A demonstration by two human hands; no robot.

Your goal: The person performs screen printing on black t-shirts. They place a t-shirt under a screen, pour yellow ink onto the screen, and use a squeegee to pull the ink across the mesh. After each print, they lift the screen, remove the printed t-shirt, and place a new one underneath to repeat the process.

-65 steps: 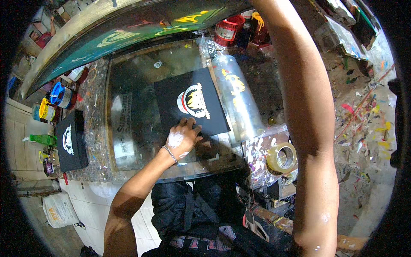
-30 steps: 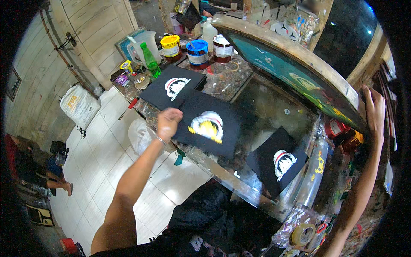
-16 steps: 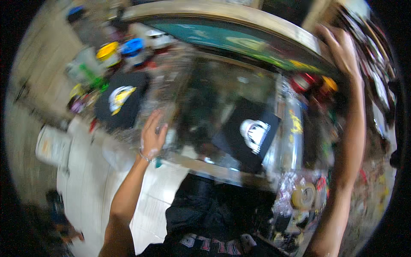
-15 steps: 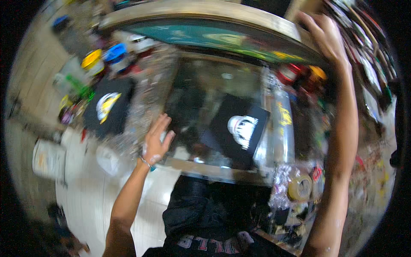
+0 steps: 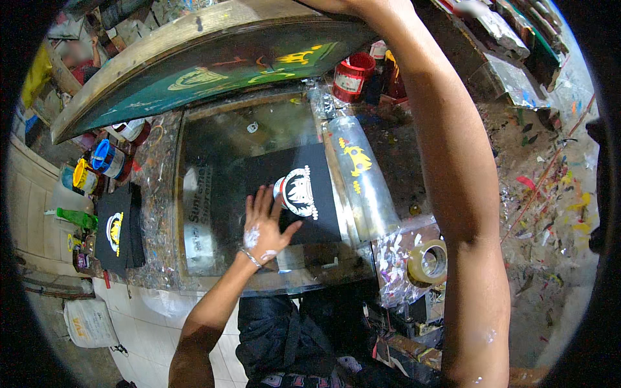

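Note:
My left hand (image 5: 264, 226) has its fingers spread over the lower left edge of a black fabric piece (image 5: 320, 161), close to its white round print with a red part. The fabric lies on a glass-topped board (image 5: 220, 145). My right arm reaches far up to a wooden-framed printing screen (image 5: 213, 84), which is tilted up above the board. My right hand (image 5: 352, 5) grips the frame's upper edge; its fingers are mostly cut off by the picture's top. White paint smears show on my left hand.
Left of the board are a stack of printed black fabric (image 5: 119, 226), a blue paint tub (image 5: 108, 158), a yellow one (image 5: 85, 175) and a green bottle (image 5: 76, 217). To the right are a clear plastic tube (image 5: 362, 174), a red tub (image 5: 354, 77) and a tape roll (image 5: 427, 262).
My left hand has moved right, from beside the board onto the fabric's edge. The head view has shifted, so the raised screen and my right hand appear farther left and higher.

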